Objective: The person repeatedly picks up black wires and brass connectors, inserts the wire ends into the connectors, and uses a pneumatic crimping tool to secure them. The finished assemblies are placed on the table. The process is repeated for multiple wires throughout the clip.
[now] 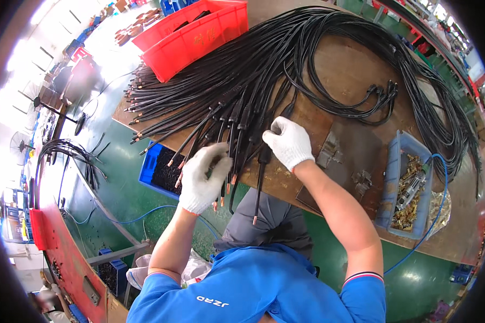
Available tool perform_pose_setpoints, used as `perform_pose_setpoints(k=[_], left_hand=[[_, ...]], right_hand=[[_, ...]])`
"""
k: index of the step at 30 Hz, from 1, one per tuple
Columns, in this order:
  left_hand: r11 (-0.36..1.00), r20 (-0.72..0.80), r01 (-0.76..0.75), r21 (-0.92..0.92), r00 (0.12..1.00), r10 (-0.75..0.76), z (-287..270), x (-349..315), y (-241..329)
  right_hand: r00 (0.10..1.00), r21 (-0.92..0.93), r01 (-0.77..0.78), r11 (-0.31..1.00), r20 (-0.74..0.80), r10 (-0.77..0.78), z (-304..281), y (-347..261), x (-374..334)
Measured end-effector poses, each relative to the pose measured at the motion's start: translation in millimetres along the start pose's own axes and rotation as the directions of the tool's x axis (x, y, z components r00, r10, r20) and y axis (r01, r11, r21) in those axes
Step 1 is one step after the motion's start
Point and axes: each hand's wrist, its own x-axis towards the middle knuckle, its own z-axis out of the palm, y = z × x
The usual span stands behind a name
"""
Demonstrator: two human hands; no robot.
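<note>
Both of my hands wear white knitted gloves. A large bundle of black cables (pixel 242 70) with bare copper ends lies across the brown table. My left hand (pixel 203 175) is at the near ends of the bundle, its thumb and curled fingers apart and nothing visible between them. To its right, my right hand (pixel 291 142) has its fingers closed around one black cable (pixel 259 188). That cable hangs over the table's near edge, its copper tip pointing down. A thicker black sleeve (pixel 264 154) sits on it just below the glove. The fingertips partly hide the gripped stretch.
A red bin (pixel 199 37) stands on the bundle's far left part. At right, a blue tray (pixel 388 194) holds brass pieces and a metal tool with a blue hose. Metal fixtures (pixel 328 151) sit on a dark plate. Below the table edge is a blue crate (pixel 148 169) of small black parts.
</note>
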Motion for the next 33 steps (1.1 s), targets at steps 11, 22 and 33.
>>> perform_pose_setpoints(k=[11, 22, 33], left_hand=[[0.56, 0.531, -0.828, -0.031, 0.461, 0.711, 28, 64, 29], [0.237, 0.534, -0.887, -0.396, -0.013, 0.845, 104, 116, 33], [0.579, 0.668, -0.787, -0.213, 0.315, 0.674, 130, 112, 34]], right_hand=[[0.978, 0.627, -0.205, 0.751, 0.16, 0.134, -44, 16, -4], [0.952, 0.592, -0.089, 0.801, 0.287, -0.107, -85, 21, 6], [0.952, -0.055, 0.205, 0.977, -0.22, -0.212, -140, 54, -113]])
